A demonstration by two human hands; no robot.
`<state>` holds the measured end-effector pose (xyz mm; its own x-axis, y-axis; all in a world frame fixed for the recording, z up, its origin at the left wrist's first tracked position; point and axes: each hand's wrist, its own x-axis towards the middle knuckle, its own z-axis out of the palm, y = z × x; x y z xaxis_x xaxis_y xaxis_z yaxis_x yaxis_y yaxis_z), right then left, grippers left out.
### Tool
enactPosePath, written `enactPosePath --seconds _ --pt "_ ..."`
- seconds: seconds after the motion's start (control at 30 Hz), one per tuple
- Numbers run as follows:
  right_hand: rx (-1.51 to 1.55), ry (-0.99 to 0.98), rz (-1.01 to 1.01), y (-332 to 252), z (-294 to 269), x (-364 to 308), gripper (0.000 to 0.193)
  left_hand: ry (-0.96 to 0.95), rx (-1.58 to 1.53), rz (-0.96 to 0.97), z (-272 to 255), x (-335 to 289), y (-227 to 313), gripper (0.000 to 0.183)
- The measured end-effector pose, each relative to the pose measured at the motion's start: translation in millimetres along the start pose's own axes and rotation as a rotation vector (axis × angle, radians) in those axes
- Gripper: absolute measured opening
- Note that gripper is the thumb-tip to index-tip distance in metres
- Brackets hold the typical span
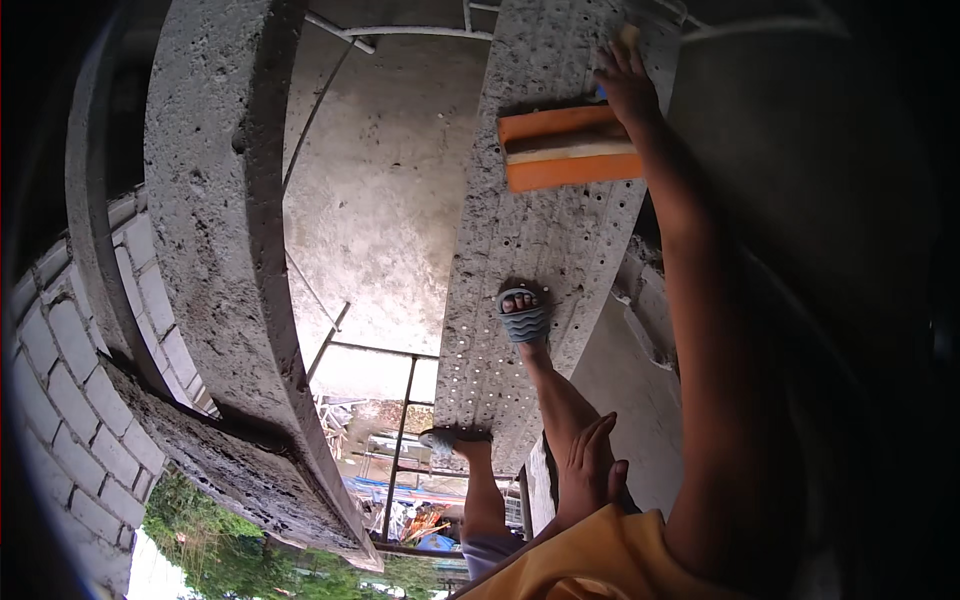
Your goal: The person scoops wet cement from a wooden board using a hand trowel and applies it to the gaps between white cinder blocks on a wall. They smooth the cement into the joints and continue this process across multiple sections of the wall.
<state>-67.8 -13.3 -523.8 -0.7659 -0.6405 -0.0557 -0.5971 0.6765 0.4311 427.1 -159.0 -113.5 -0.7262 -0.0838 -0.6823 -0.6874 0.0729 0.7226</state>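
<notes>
Right hand [628, 85] spread open, fingertips on an orange plaster float [568, 148] lying on the perforated scaffold plank [520, 250]; rigid, light, best gripped by its handle. Left hand [590, 462] relaxed on the knee

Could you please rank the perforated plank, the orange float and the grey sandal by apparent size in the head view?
1. perforated plank
2. orange float
3. grey sandal, though its distance from the camera differs.

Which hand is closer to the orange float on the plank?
The right. The right hand reaches out and rests at the top edge of the orange float, touching it. The left hand is far back, resting on the person's knee.
</notes>
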Motion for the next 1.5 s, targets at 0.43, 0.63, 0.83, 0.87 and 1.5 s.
enactPosePath --seconds 0.43,0.63,0.83,0.87,1.5 --pt "0.633 -0.712 -0.049 24 -82 -151 0.038 -0.076 0.03 0.038 21 14 20 0.057" --pt "0.658 -0.732 -0.243 -23 -113 -134 0.028 -0.046 0.031 0.052 23 11 27 0.057" --pt "0.46 -0.662 -0.385 -74 -94 -153 0.024 0.128 -0.053 0.101 27 4 7 0.055" --pt "0.406 -0.641 -0.386 -78 -94 -154 0.024 0.222 -0.054 0.146 36 8 -12 0.054" --pt "0.712 -0.598 -0.483 -122 -215 -140 0.034 0.629 -0.375 -0.196 35 229 -175 0.053"
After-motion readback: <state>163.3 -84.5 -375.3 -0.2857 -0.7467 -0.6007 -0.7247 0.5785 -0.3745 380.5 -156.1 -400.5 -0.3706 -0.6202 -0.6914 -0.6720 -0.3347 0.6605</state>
